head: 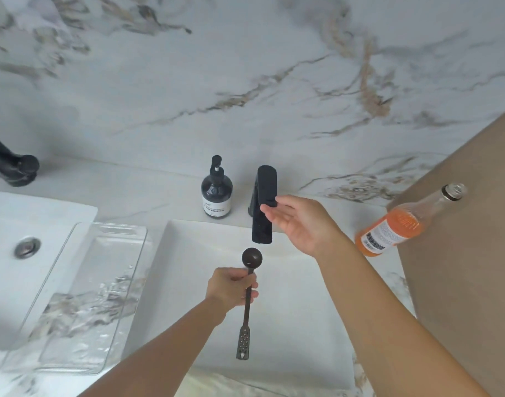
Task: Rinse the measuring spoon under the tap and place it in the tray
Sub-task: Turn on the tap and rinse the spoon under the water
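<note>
The measuring spoon (248, 310) is dark metal with a round bowl and a long perforated handle. My left hand (231, 286) grips its stem just below the bowl and holds it over the white sink (303, 325). The bowl sits just under the spout of the black tap (263, 207). My right hand (298, 222) is open, palm up, with its fingertips touching the right side of the tap's lever. No water shows at the spout. The clear glass tray (73, 365) lies to the left, between the two basins.
A dark soap pump bottle (216, 193) stands left of the tap. An orange-filled glass bottle (400, 224) stands at the right by a tan wall. A second sink (24, 247) and another black tap (13, 164) are at the far left.
</note>
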Demonstrator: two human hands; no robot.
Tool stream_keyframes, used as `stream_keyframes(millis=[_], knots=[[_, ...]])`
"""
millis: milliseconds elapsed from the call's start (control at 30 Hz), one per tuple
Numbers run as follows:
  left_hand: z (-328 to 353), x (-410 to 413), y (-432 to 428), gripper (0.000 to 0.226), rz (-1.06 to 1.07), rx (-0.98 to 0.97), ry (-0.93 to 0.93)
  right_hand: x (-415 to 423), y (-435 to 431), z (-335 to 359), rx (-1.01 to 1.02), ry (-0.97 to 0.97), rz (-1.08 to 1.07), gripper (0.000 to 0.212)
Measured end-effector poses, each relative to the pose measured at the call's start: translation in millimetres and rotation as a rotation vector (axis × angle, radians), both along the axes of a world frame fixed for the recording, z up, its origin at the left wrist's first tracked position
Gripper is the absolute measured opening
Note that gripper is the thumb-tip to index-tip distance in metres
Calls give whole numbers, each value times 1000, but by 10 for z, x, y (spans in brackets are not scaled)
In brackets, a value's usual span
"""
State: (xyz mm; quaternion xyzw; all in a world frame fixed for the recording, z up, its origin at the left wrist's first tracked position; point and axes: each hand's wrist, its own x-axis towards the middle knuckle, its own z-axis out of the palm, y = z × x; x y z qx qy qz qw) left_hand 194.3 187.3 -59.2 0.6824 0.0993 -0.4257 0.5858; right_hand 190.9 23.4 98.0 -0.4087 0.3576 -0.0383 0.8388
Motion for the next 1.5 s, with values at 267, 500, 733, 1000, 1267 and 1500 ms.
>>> stream_keyframes(millis=[267, 500, 733, 1000, 1267, 1500], knots=[[-39, 34, -112, 12, -3, 2, 7, 35, -133, 18, 11, -78, 24, 32], [-57, 16, -86, 7, 22, -1, 19, -174, -46, -752, -307, 313, -42, 25], [21, 52, -31, 12, -56, -55, 19, -383, 247, -1230, -294, 337, 297, 20], [189, 134, -356, 43, -30, 23, 20, -291, 246, -1170, -597, 364, 299, 17], [211, 142, -499, 36, -97, 83, -105, -293, 193, -1189, -776, 360, 129, 19], [223, 189, -442, 37, -95, 28, -61, -307, 132, -1151, -575, 178, 325, 24]])
